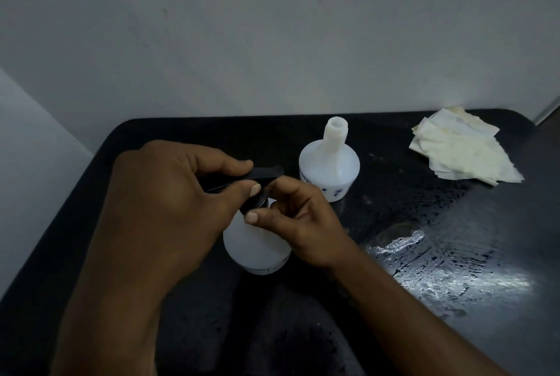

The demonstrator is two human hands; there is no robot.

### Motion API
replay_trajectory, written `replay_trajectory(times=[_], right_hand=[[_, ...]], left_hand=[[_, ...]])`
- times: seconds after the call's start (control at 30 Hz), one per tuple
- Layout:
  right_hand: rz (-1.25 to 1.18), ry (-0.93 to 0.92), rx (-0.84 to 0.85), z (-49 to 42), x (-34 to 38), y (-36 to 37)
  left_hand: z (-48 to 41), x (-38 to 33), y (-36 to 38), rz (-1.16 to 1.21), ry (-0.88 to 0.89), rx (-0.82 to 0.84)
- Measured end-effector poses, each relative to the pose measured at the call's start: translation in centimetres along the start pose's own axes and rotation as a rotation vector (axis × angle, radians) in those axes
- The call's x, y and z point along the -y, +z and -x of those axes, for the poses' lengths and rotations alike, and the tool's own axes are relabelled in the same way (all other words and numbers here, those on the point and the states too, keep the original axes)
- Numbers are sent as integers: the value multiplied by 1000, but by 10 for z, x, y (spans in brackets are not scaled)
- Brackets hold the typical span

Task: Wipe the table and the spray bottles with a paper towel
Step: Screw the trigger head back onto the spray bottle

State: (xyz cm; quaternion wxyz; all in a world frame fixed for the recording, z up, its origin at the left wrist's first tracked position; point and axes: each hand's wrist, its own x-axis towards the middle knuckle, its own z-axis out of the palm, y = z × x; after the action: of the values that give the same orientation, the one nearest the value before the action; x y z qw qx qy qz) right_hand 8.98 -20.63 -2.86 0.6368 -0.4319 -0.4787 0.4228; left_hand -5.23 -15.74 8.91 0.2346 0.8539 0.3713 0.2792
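A white spray bottle (256, 246) stands on the black table (454, 300) in the middle. Its black spray head (266, 174) sits at the bottle's neck. My left hand (169, 202) grips the spray head from above, and my right hand (300, 224) pinches the black collar at the neck. Behind it a second white bottle (328, 163) stands upright with no cap, its neck open. Crumpled paper towel (463, 151) lies at the table's back right, away from both hands.
The table's right half is wet and shines with streaks and droplets (448, 266). A pale wall (272, 36) rises directly behind the table's back edge. The table's left edge curves off toward a light floor or surface (36, 169).
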Motion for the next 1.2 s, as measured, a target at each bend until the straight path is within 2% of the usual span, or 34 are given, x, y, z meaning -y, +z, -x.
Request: replay_trajectory(times=[0.23, 0.37, 0.43, 0.6, 0.83, 1.03, 1.13, 1.2], right_hand=[[17, 8, 1, 1, 3, 2], [74, -25, 142, 3, 12, -6], [69, -24, 159, 3, 13, -8], [2, -26, 141, 0, 13, -5], [-71, 4, 5, 1, 2, 3], [36, 6, 32, -1, 9, 0], [191, -68, 92, 0, 13, -6], [209, -90, 100, 1, 15, -6]], left_hand=[[1, -1, -1, 20, -18, 2], [2, -2, 0, 19, -12, 2], [1, -2, 0, 22, -6, 10], [0, 1, -1, 49, -19, 16], [1, 3, 0, 55, -30, -3], [1, 2, 0, 63, -27, 0], [1, 1, 0, 54, -16, 9], [0, 1, 0, 55, -20, 7]])
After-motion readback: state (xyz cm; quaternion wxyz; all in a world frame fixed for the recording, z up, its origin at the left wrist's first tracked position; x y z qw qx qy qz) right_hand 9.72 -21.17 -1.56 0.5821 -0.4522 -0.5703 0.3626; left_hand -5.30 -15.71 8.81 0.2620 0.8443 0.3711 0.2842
